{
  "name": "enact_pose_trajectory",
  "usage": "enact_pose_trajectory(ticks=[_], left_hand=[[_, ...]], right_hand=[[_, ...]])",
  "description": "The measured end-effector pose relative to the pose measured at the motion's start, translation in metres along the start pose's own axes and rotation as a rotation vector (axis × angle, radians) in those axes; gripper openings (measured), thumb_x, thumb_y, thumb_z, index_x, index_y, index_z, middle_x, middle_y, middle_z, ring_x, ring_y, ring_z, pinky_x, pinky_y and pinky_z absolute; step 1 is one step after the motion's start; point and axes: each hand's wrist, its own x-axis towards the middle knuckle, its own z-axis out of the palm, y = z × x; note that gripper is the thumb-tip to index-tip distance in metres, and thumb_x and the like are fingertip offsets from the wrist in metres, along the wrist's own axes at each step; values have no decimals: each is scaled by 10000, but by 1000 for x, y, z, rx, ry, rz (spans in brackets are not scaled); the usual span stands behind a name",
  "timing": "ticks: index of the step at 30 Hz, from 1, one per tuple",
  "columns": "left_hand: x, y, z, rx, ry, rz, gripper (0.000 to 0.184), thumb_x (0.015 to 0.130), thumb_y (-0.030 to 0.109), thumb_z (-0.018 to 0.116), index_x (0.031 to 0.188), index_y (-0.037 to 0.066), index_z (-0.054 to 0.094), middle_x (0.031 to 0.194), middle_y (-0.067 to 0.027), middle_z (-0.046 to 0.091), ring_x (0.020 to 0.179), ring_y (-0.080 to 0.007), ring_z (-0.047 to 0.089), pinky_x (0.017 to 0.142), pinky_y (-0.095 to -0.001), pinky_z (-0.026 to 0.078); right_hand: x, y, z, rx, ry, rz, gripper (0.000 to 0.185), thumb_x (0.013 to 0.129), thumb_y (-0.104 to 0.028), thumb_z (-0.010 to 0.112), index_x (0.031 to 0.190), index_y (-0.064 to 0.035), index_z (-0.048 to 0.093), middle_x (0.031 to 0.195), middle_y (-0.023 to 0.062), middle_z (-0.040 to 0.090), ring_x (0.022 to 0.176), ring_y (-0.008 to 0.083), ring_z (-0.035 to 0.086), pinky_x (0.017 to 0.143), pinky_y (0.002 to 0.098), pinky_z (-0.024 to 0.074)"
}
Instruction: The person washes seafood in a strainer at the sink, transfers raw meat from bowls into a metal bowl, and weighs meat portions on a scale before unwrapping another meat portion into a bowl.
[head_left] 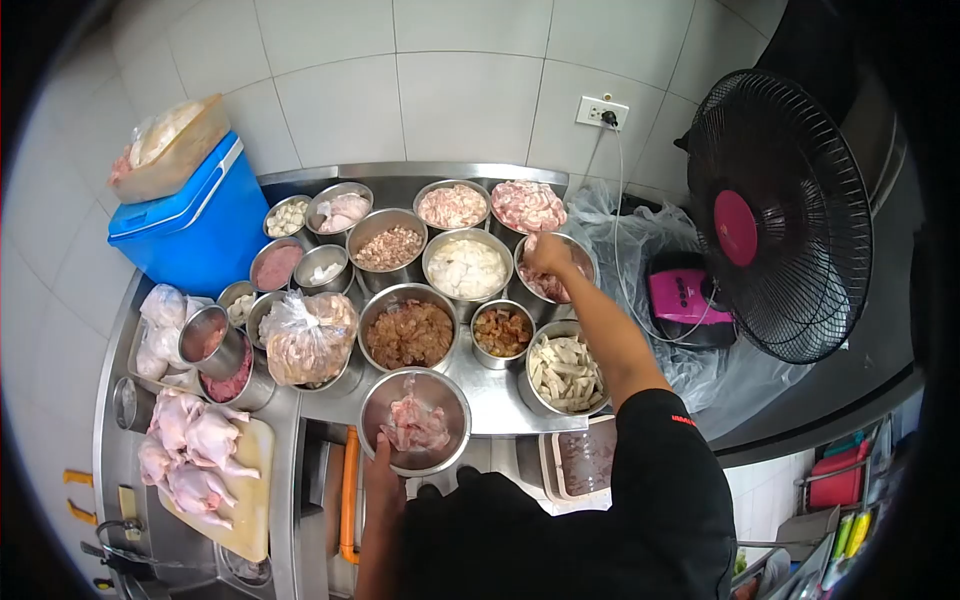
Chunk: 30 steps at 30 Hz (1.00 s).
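The stiff, probably light bowl point(456, 412), its meat point(415, 425) likely soft and slippery, sits against the left hand point(386, 474), which grips its rim, probably the surest hold, while the right hand point(549, 257), grip unclear, is at a pot point(588, 264) farther forward.

commercial-looking kitchen | steel counter point(492, 400) | metal pots point(545, 308) of raw meat point(540, 284) | plucked chickens point(200, 440) on cutting board point(256, 485)

Silver bowl point(452, 440) with pale pink meat point(415, 425); beyond the bowl, brown meat point(410, 333) and a whitish, grey-lined wall point(465, 95); left of the bowl, pinkish chickens point(200, 440), a cream board point(248, 530), a blue cooler point(190, 235); right of it, a black fan point(790, 225) with a magenta hub point(736, 228)
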Motion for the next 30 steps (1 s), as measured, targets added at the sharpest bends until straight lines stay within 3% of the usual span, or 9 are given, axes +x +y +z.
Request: enact_pose_trajectory(ticks=[8,12,14,16,19,22,25,27,30], left_hand=[[40,-9,9,-28,-257,46,469,990,367,338,1281,8,413,1230,-127,523,1126,-231,532,916,-361,472],[62,2,42,175,-316,-27,495,975,425,354,1257,28,444,1142,-104,589,1023,-221,598,785,-329,534],[68,3,64,192,-319,-98,526,962,468,356,1243,35,457,1113,-99,606,955,-213,626,690,-342,554],[70,-1,76,168,-374,-87,541,958,484,351,1239,34,460,1116,-102,604,936,-218,632,668,-358,556],[72,-11,77,130,-416,-88,552,958,494,340,1243,35,455,1124,-104,601,941,-221,631,690,-367,554],[74,-19,68,-13,-419,-49,571,950,494,379,1312,53,363,1240,-111,519,1057,-219,577,801,-340,520],[74,-19,66,-59,-452,-11,548,963,469,364,1310,44,369,1247,-105,516,1090,-225,556,872,-361,489],[70,-13,67,-57,-425,-58,533,970,453,357,1299,34,387,1252,-106,512,1089,-227,555,882,-360,483],[72,-17,66,-105,-373,-32,542,968,457,362,1298,27,392,1255,-112,510,1096,-224,549,885,-356,477]], right_hand=[[-35,-13,-76,349,-18,-60,394,664,-252,662,933,34,652,967,193,663,858,266,654,778,359,510],[-125,-81,-127,784,-634,-374,162,671,-8,692,816,-26,622,826,96,648,769,140,629,595,258,511],[-158,-103,-125,670,-800,-428,250,707,-103,751,896,-3,622,886,69,657,775,145,633,626,268,528],[-180,-117,-99,329,-658,-577,368,665,-126,771,984,-20,621,900,73,669,762,158,637,652,285,519],[-195,-123,-73,189,-588,-883,550,606,-103,763,1117,-29,574,1163,175,584,1044,301,571,894,388,440],[-202,-113,-74,183,-368,-959,541,608,-97,763,1119,-45,593,1228,174,549,1012,305,592,870,384,460],[-204,-113,-87,348,-401,-827,414,650,-85,733,1049,-38,638,1136,171,603,927,317,620,808,373,491],[-194,-109,-71,283,-70,-910,222,694,-150,703,889,-46,684,898,167,653,835,332,625,733,401,495],[-187,-102,-64,231,-287,-904,160,745,-174,668,853,-59,691,813,143,657,775,329,624,704,399,491]])
